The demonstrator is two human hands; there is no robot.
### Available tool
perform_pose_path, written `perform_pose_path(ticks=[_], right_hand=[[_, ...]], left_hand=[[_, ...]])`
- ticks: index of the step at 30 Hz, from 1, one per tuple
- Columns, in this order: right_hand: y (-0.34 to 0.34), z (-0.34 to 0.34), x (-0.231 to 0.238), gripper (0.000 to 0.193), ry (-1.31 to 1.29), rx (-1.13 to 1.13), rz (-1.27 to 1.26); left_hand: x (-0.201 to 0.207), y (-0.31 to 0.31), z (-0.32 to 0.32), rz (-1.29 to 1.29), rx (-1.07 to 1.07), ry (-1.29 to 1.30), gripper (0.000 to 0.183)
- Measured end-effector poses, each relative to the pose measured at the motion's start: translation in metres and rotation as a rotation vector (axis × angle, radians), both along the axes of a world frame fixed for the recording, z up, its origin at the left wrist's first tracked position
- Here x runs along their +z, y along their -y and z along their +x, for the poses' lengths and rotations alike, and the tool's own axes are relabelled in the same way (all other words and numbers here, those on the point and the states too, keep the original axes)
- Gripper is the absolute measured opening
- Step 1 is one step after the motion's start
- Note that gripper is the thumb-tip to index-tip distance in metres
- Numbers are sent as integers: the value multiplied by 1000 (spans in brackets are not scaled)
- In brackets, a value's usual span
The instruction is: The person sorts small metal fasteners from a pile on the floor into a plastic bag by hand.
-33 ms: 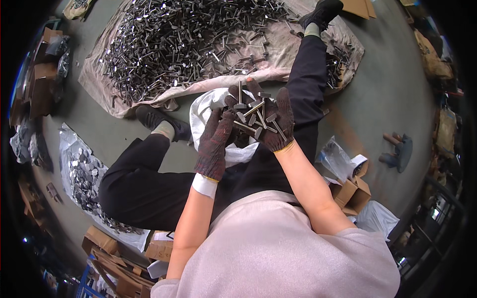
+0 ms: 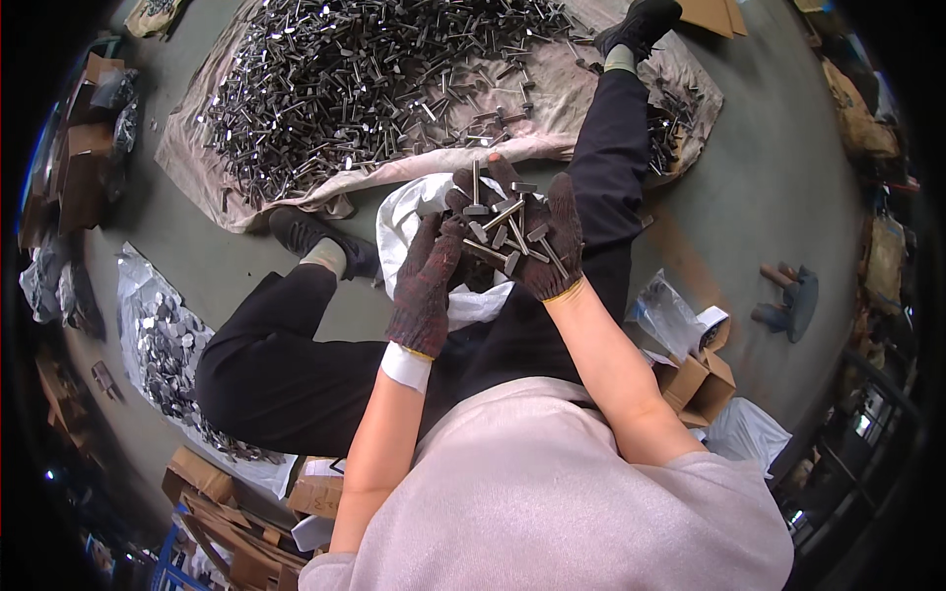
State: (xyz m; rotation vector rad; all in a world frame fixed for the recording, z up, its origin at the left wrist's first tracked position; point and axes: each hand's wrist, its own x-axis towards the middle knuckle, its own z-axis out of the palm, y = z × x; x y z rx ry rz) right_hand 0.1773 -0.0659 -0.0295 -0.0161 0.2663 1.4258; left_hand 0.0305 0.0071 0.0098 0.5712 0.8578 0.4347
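Several metal T-bolts (image 2: 507, 219), each a shank with a flat crosswise head, lie loosely in my right hand (image 2: 562, 231). That hand is palm up in a dark knit glove, its fingers curled a little under the bolts. Close at its left is my left hand (image 2: 422, 291), in the same kind of glove with a white band at the wrist. Its visible fingers are stretched and slightly apart, their tips against the near-left bolts. Below both hands, between my legs, a white sack (image 2: 399, 222) stands with its mouth spread; its inside is mostly hidden.
Ahead, a large heap of bolts (image 2: 345, 98) covers a pale cloth (image 2: 187, 163). Flat metal pieces (image 2: 172, 345) lie on clear plastic at my left. On the right are a cardboard box (image 2: 702, 384), plastic bags (image 2: 744, 433) and a small blue-grey stool (image 2: 803, 303).
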Motion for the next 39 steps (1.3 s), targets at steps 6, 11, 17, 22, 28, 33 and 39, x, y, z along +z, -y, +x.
perform_pose_path(ticks=[6, 11, 17, 22, 28, 33, 39], right_hand=[[2, -2, -7, 81, -24, 16, -83], [2, -5, 1, 80, 20, 44, -136], [7, -7, 3, 82, 32, 66, -91], [13, -4, -7, 86, 2, 110, 23], [7, -7, 1, 85, 82, 51, -91], [11, -5, -31, 68, 407, 261, -349], [9, 22, -31, 45, 1703, 231, -328]], left_hand=[[-16, 0, -6, -149, -39, 60, 61], [-34, 4, -14, -147, -78, 97, 60], [-16, 7, -8, -132, -92, 222, 78], [-6, 8, -4, -121, -88, 247, 82], [-31, 8, -17, -19, -44, -163, 72], [-53, 2, -36, -167, 162, -324, 64], [-51, 4, -38, -155, 191, -302, 65]])
